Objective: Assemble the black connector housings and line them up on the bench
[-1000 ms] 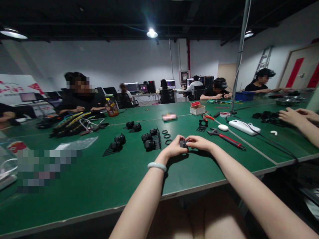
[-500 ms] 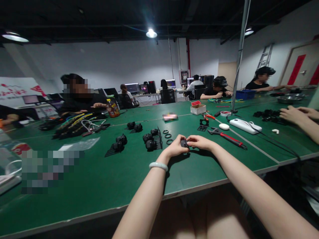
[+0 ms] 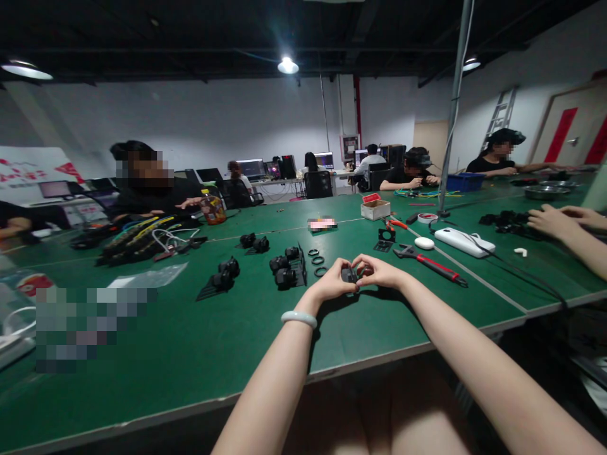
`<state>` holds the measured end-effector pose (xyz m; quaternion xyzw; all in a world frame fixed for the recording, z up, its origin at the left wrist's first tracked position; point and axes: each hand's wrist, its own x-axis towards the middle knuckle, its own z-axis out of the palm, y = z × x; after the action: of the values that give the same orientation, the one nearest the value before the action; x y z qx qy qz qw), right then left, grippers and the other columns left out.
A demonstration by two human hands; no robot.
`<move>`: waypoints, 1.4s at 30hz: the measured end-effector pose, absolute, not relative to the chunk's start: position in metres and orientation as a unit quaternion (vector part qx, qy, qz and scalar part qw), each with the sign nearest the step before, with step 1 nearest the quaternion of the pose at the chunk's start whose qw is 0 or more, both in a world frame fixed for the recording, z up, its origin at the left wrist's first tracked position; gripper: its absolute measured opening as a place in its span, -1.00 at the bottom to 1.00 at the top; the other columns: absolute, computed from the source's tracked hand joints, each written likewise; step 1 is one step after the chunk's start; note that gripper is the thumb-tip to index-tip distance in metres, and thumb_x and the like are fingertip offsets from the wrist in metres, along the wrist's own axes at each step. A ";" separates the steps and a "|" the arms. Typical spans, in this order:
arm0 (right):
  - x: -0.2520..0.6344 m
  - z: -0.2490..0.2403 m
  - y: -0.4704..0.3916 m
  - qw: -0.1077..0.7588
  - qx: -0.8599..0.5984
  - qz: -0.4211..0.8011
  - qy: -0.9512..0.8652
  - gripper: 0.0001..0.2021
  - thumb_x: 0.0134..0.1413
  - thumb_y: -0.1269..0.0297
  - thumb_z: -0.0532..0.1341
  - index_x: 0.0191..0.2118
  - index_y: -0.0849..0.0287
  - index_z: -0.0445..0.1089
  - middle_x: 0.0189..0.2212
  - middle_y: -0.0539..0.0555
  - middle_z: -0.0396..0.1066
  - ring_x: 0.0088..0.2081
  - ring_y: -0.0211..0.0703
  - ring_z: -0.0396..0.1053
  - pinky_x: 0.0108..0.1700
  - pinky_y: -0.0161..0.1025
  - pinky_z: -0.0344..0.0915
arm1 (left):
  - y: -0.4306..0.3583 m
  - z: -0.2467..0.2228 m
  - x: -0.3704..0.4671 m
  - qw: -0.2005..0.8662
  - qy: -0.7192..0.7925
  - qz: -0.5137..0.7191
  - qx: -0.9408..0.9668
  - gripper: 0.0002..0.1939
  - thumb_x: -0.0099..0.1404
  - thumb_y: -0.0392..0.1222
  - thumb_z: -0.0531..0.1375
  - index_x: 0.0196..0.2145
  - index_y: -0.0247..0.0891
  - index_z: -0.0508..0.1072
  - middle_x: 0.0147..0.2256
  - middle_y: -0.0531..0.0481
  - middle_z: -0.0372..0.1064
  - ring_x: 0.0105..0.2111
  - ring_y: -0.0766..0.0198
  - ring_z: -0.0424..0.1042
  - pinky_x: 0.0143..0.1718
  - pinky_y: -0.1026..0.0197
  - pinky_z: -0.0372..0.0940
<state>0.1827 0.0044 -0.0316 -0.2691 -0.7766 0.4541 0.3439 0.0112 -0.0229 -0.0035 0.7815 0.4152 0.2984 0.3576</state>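
Note:
My left hand [image 3: 332, 280], below a pale bangle [image 3: 299, 318], is closed around a small black part [image 3: 349, 275] just above the table. The fingers of my right hand [image 3: 377, 272] are curled and pinch at the same part from the right. Much of the part is hidden by my fingers, so its kind is unclear. Left of my hands lie several black rings [image 3: 318, 260] in a row and a black bracket assembly [image 3: 287, 268] with round knobby fittings. Similar black assemblies [image 3: 224, 275] stand further left. A black plate with a round hole [image 3: 386, 236] stands beyond my right hand.
On the green table [image 3: 227, 341], an adjustable wrench [image 3: 434, 264], a white oval object [image 3: 423, 243] and a white power bank [image 3: 465, 242] lie to the right. A small box [image 3: 375, 208] sits further back. A metal pole [image 3: 453, 120] rises there. A co-worker's hands [image 3: 552, 218] are at far right.
My right hand's fingers have shifted and curled more at the black part. My left hand keeps its hold. The whole view has moved slightly.

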 end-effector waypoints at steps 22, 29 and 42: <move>0.181 -0.031 0.005 0.336 -0.288 0.459 -0.770 -0.60 -0.31 0.28 0.22 -0.22 0.21 0.17 -0.38 0.02 0.26 -0.41 -0.32 0.24 -0.37 -0.33 0.17 | -0.019 -0.007 0.007 0.352 0.400 0.288 0.795 -0.55 -0.18 -0.27 0.19 -0.29 -0.27 0.12 -0.44 0.10 0.11 -0.48 0.43 0.14 -0.50 0.38 0.09; 0.181 -0.031 0.005 0.326 -0.299 0.443 -0.779 -0.62 -0.24 0.21 0.18 -0.21 0.23 0.19 -0.40 0.02 0.28 -0.42 -0.31 0.22 -0.38 -0.34 0.15 | -0.016 -0.012 0.005 0.335 0.410 0.279 0.801 -0.54 -0.16 -0.25 0.17 -0.25 -0.27 0.11 -0.43 0.09 0.12 -0.50 0.44 0.14 -0.49 0.37 0.11; 0.179 -0.034 0.010 0.311 -0.320 0.386 -0.807 -0.68 -0.13 0.17 0.08 -0.23 0.25 0.24 -0.37 0.06 0.29 -0.39 -0.29 0.21 -0.35 -0.34 0.13 | -0.014 -0.011 0.006 0.336 0.408 0.279 0.802 -0.54 -0.16 -0.27 0.16 -0.24 -0.27 0.11 -0.44 0.09 0.10 -0.54 0.46 0.12 -0.58 0.40 0.08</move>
<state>0.1794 0.0105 -0.0336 -0.3205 -0.8073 0.3860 0.3107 0.0056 -0.0142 -0.0115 0.8019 0.4082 0.2786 0.3357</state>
